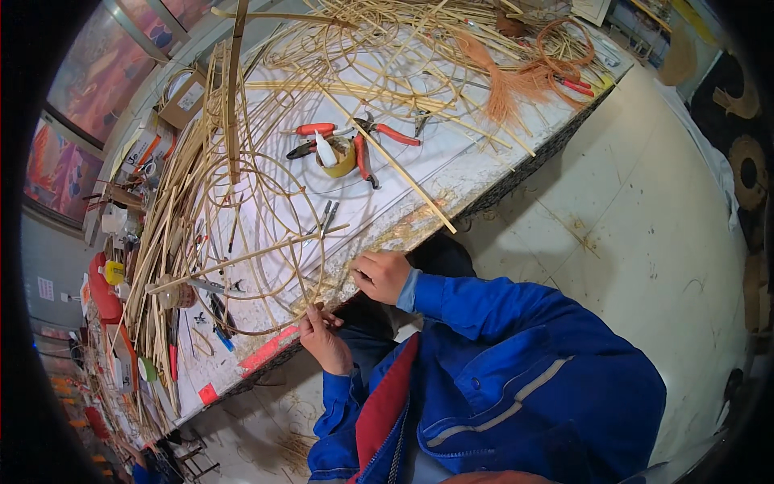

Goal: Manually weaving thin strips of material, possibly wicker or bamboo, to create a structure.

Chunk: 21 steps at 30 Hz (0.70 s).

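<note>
My left hand (pixel 326 343) is at the table's front edge. Its thumb and fingers pinch the near rim of a bamboo strip frame, made of bent hoops crossed by a straight strip (pixel 250 258). The frame spreads over the white paper to the left. My right hand (pixel 381 274) rests at the table edge, just right of the frame, with fingers curled inward. Whatever those fingers may hold is too small to make out. Tweezers (pixel 329 216) lie beyond the hands, beside the frame. A loose bamboo strip (pixel 403 177) sticks out past the table edge.
Red-handled pliers (pixel 395 135) lie farther back around a yellow round container (pixel 342 165) with a white glue bottle (pixel 325 151). Long bamboo strips (pixel 161 242) are heaped along the left. More hoops and an orange fibre bundle (pixel 504 97) cover the far end. A blue pen (pixel 223 339) lies near left.
</note>
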Tool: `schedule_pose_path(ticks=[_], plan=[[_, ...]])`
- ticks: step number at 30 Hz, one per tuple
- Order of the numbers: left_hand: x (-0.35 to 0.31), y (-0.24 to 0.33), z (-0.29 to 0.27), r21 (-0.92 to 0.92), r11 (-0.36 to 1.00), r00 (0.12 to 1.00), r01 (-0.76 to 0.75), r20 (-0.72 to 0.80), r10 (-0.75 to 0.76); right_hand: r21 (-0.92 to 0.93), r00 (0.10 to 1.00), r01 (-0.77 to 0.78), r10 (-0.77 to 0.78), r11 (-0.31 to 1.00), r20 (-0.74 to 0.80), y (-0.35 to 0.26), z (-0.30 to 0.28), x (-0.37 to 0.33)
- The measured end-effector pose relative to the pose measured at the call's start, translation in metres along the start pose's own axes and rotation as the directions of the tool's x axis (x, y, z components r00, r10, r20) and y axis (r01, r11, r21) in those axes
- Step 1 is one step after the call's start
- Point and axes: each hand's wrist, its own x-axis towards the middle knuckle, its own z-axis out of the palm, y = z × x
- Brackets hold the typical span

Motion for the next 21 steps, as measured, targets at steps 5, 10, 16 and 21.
schedule_pose_path(ticks=[5, 10, 16, 21], plan=[[-0.002, 0.009, 0.003, 0.037, 0.999, 1.000, -0.009, -0.010, 0.010, -0.004, 1.000, 0.007, -0.007, 1.000, -0.005, 0.000, -0.001, 0.002], [-0.001, 0.006, -0.005, 0.048, 0.998, 1.000, -0.026, 0.007, 0.026, -0.007, 1.000, 0.016, -0.016, 1.000, -0.003, 0.000, -0.002, 0.003], [-0.004, 0.012, -0.008, 0.164, 0.985, 0.997, -0.048, 0.059, 0.039, 0.013, 1.000, 0.015, -0.015, 1.000, -0.009, 0.000, -0.001, 0.001], [-0.011, 0.012, -0.025, 0.217, 0.972, 0.986, -0.087, 0.155, 0.053, -0.002, 1.000, 0.013, -0.013, 1.000, -0.014, 0.004, -0.003, 0.000]])
